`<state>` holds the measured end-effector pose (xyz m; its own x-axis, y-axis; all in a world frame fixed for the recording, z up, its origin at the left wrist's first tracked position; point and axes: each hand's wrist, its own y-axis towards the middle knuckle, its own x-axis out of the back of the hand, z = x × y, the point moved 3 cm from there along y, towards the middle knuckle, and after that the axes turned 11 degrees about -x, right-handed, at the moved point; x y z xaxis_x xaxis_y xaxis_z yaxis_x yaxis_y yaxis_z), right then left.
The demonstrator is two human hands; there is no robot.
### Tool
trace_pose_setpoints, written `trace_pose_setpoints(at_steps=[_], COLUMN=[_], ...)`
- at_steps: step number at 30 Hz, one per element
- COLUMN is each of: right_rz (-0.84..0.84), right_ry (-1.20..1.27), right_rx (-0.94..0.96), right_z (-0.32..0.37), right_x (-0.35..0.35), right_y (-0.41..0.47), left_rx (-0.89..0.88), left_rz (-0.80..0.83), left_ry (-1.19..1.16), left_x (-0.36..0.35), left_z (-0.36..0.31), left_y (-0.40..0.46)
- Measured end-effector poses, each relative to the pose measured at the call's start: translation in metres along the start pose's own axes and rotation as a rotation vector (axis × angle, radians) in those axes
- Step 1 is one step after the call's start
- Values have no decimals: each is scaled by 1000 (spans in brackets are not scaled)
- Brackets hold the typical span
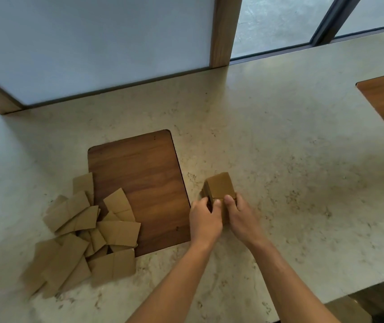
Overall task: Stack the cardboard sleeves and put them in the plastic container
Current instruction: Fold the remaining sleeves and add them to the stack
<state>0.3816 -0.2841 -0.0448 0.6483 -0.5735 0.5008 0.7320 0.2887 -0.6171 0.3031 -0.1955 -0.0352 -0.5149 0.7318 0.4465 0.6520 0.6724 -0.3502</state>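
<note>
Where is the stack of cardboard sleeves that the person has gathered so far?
In the head view, the stack of sleeves sits on the stone counter, just right of the wooden inset panel, gripped between the left hand and right hand.

Left arm: bare, rising from the near bottom edge and slanting up and to the right toward the middle.
Left hand [205, 217]: back turned up, fingers curled downward, thumb tip [217, 202] pointing far, closed round the left side of what sits between both hands.
Right arm: bare, entering from the near right corner, angled up and to the left.
Right hand [242, 214]: back turned up, thumb stretched far, fingers wrapped over the right side of the same held load.
Spacing: hands side by side, thumbs almost touching, wrists apart, forearms spreading wider toward the near edge.
</note>
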Motion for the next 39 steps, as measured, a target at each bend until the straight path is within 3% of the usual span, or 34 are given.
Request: trace_pose_setpoints(at_steps=[11,20,24,28,31,35,39], right_rz=[-141,-61,-263,-417,-289,36,60], right_ry=[-179,56,13,-81,-236,-478,-811], right_rx=[51,-27,45,301,493,498,444], right_z=[-5,0,9,46,76,93,86], right_x=[-17,-14,-10,-39,-96,-181,-225], right_y=[6,3,-17,-51,-71,-82,-85], left_rx=[87,102,135,145,195,312,439], left_rz=[-79,-62,-103,-249,-351,-501,-576], left_ry=[72,-118,-150,-261,-357,-415,-470], left_x=[-2,2,27,72,117,178,218], left_z=[9,2,14,37,66,119,172], left_y=[-3,-3,-10,-19,-28,-50,-72])
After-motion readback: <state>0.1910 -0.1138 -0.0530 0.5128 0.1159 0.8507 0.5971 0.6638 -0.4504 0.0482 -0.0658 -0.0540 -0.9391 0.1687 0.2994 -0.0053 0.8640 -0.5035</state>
